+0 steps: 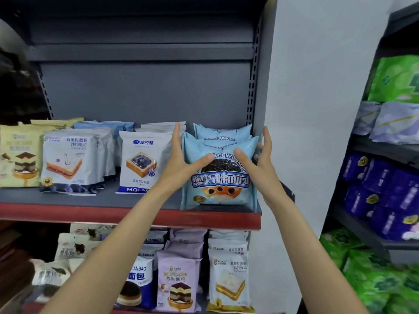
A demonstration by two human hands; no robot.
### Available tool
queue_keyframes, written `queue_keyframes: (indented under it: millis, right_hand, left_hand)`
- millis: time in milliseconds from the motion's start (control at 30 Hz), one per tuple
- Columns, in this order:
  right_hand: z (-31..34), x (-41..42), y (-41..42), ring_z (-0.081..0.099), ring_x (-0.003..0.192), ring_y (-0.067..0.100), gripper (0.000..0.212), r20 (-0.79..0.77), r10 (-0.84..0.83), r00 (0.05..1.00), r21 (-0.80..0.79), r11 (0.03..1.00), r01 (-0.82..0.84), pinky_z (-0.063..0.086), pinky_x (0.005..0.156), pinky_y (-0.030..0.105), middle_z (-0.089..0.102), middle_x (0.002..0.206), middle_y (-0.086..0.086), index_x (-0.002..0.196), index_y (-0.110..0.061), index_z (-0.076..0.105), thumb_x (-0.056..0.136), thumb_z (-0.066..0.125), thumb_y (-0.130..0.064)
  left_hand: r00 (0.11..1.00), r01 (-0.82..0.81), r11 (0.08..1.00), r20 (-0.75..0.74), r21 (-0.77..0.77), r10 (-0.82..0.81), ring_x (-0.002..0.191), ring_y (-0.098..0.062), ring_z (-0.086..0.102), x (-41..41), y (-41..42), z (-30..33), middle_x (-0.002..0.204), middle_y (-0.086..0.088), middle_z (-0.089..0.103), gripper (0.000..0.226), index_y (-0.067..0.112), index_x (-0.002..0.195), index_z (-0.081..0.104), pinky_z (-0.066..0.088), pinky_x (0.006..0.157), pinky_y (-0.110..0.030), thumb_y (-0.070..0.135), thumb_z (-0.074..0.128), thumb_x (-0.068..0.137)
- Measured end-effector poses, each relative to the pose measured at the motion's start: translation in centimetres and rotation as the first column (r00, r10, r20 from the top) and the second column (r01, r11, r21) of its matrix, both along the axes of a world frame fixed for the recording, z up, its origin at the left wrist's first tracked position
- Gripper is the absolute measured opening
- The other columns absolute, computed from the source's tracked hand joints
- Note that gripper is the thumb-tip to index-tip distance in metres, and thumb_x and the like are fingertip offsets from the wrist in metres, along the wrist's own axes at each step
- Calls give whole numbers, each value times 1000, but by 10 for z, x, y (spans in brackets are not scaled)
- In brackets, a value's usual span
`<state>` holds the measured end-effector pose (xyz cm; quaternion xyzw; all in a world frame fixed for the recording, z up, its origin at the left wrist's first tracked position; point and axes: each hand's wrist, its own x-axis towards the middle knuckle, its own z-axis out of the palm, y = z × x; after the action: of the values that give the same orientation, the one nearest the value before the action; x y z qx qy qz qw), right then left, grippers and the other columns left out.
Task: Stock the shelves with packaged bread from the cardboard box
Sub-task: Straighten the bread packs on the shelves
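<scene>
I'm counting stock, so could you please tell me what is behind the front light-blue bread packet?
Behind the front light-blue packet at least two more light-blue packets show their top edges. Anything farther back is covered.

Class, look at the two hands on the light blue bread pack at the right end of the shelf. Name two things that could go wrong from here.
1. The front blue pack stands upright at the shelf's red front edge. Both the left hand and right hand only steady it with their thumbs and straight fingers, so it may tip forward off the shelf once released.
2. The left hand's fingers reach beside the blueberry pack; pulling back carelessly could knock it over.
</scene>
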<state>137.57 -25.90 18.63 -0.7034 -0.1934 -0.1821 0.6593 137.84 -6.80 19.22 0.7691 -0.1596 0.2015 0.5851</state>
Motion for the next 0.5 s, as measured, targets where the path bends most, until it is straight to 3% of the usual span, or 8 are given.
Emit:
queue_keyframes:
  millis: [67,167,300,400,500]
  right_hand:
    - [0,-5,-2,29,139,6,99,17,-45,999,-42,998,46,33,113,35,18,156,-10,148,-40,1,71,62,-56]
    - [-2,-15,-5,25,131,-5,82,112,-177,978,-92,978,187,26,107,21,25,147,-17,148,-33,16,82,63,-46]
    - [-7,-27,-4,28,134,0,57,341,-306,889,-160,913,376,20,102,1,33,146,-9,139,-28,38,88,64,-31]
    - [-7,-37,3,37,129,7,45,475,-339,812,-142,881,451,23,101,2,44,139,-5,131,-23,48,89,64,-26]
    - [-7,-52,14,48,115,14,34,584,-417,696,-58,834,548,30,96,6,57,122,0,121,-15,56,88,63,-21]
  left_hand:
    - [1000,-15,999,24,-30,15,144,-12,19,-6,-2,4,159,2,10,108,36,149,-4,25,115,-32,43,70,71]
    - [996,-52,998,77,-43,55,143,-11,22,-12,-1,6,157,0,18,95,33,149,7,25,115,-31,46,64,74]
    - [956,-196,980,218,-27,197,132,-6,37,-19,2,1,145,5,42,62,29,142,34,32,111,-31,45,59,87]
    - [895,-295,954,333,-58,297,120,-6,49,-30,3,-1,126,13,56,45,29,127,50,38,103,-28,42,54,84]
    - [840,-328,934,409,-142,357,98,5,56,-48,7,-1,102,14,66,33,23,115,59,37,87,-13,38,53,86]
